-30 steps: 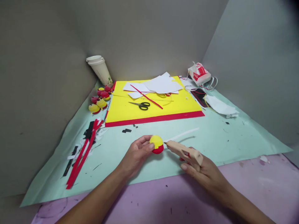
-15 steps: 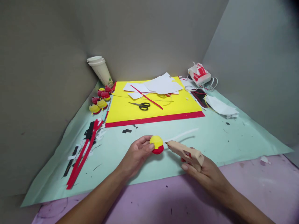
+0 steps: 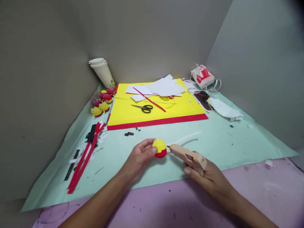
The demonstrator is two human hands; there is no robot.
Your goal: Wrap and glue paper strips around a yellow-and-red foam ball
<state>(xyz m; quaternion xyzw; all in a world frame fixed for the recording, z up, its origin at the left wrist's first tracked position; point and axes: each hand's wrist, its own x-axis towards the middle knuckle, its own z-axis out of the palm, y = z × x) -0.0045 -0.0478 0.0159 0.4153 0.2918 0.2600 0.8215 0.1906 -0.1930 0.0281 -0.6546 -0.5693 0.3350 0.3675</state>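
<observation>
My left hand (image 3: 139, 157) pinches a small round ball (image 3: 160, 148), yellow on top and red below, just above the pale green sheet (image 3: 237, 139). My right hand (image 3: 209, 177) is closed around the grip of a tan glue gun (image 3: 187, 155). Its nozzle points left and touches the ball's right side. A thin white strip (image 3: 186, 138) lies on the sheet just behind the gun.
A yellow board with a red edge (image 3: 154, 110) carries black scissors (image 3: 143, 108), white paper pieces (image 3: 163, 87) and a red strip. Several red-and-yellow balls (image 3: 102, 101) sit left of it by a paper cup (image 3: 102, 72). Red and black strips (image 3: 83, 155) lie left. A tissue pack (image 3: 202, 76) stands back right.
The glue gun's nozzle has edged slightly closer to the ball. Both hands otherwise stay in place.
</observation>
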